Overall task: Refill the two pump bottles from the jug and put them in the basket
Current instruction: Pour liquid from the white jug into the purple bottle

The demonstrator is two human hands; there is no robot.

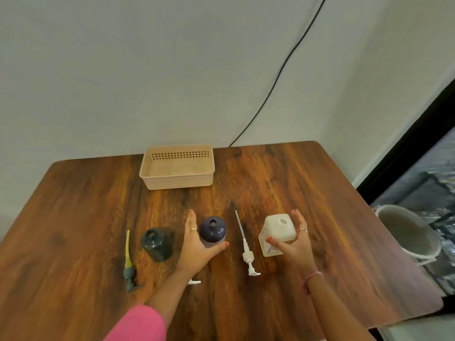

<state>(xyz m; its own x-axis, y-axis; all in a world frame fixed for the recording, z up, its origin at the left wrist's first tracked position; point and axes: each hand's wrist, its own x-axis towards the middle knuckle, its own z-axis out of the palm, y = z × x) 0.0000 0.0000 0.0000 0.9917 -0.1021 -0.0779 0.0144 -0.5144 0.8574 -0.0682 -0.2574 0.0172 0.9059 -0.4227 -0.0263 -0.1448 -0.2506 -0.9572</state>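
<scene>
A dark purple pump bottle (pixel 213 228) stands open-necked in the middle of the table, and my left hand (pixel 197 244) wraps around its left and near side. A dark green bottle (pixel 156 243) stands open to its left. My right hand (pixel 294 242) grips the white square jug (pixel 277 232), whose mouth is open. A white pump head (pixel 246 249) with its long tube lies between purple bottle and jug. Left of the green bottle lies a green pump (pixel 129 263) with a yellowish tube. The beige basket (pixel 177 184) sits empty at the back.
Another white pump nozzle (pixel 194 282) peeks out from under my left forearm. The wooden table (pixel 307 193) stands against a pale wall with a black cable (pixel 278 77). A white bucket (pixel 406 230) stands on the floor to the right of the table.
</scene>
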